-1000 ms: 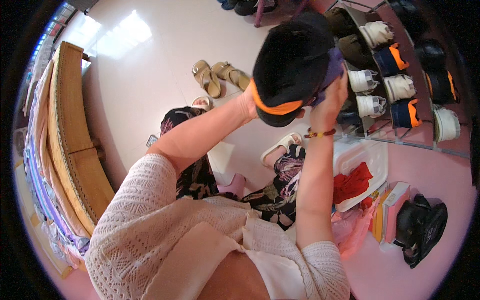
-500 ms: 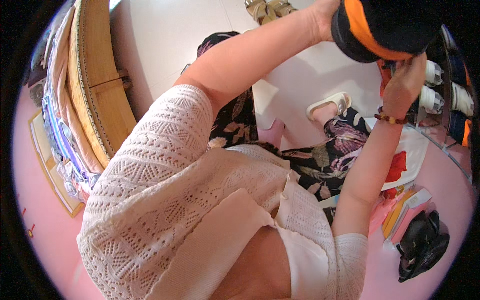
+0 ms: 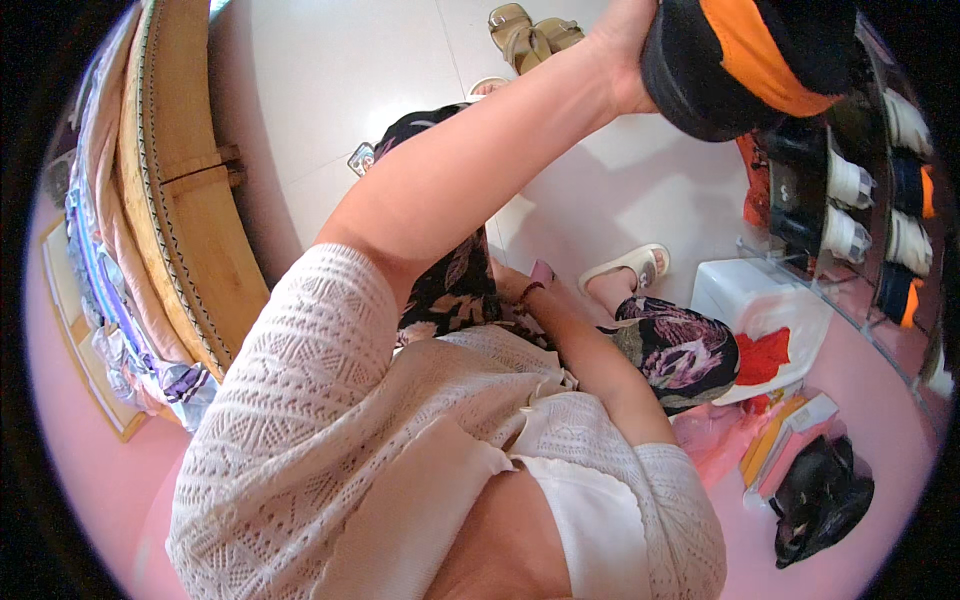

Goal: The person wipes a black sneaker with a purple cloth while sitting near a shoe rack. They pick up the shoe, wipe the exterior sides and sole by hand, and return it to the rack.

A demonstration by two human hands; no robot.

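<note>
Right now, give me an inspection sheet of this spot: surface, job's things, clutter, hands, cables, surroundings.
Surface: pale tiled floor, pink at the edges.
Job's things: black cap with orange band, raised high near the rack of caps.
Clutter: white tray holding red cloth; black bag; tan sandals.
Hands: left hand has its grip on the cap; right hand is down by the knee, mostly hidden, what it holds cannot be told.
Cables: nothing seen.
Surroundings: wooden bench with folded fabrics on the left.
</note>
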